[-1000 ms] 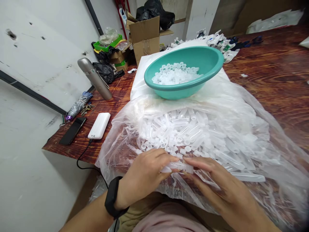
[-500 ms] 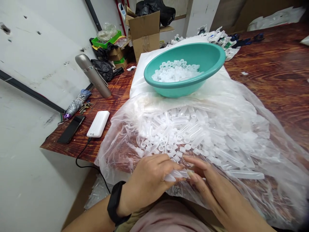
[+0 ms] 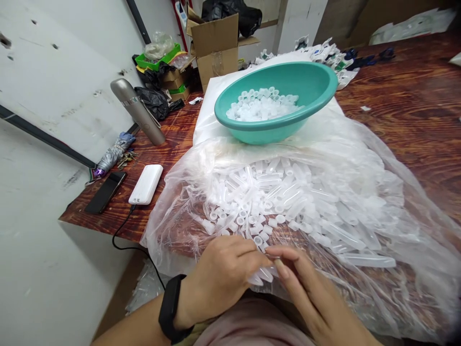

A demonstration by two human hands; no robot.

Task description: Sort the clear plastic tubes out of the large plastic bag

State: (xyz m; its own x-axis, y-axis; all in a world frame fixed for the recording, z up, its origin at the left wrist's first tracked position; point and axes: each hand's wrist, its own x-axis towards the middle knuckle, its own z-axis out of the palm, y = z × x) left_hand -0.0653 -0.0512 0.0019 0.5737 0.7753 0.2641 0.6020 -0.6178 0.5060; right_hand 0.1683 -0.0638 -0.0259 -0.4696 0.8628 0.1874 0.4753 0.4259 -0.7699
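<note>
My left hand (image 3: 223,276), a black band on its wrist, is closed round a few translucent pointed plastic tubes (image 3: 262,275) whose tips stick out below the fingers. My right hand (image 3: 302,278) meets it at the fingertips, thumb and forefinger pinched together. Whatever lies in that pinch is mostly hidden and too small to name. Just beyond both hands, small white plastic caps (image 3: 258,240) are scattered on a clear plastic bag (image 3: 180,230). Behind them lies a heap of similar tubes (image 3: 288,192).
A teal basin (image 3: 273,132) holding many white caps stands tilted behind the heap. To the left are a white power bank (image 3: 146,184) with a cable, a black phone (image 3: 105,192) and a grey flask (image 3: 139,113). A cardboard box (image 3: 216,48) stands at the back.
Both hands have moved slightly down towards my body, and the right fingertips have closed in against the left ones. The tubes in my left hand now point lower.
</note>
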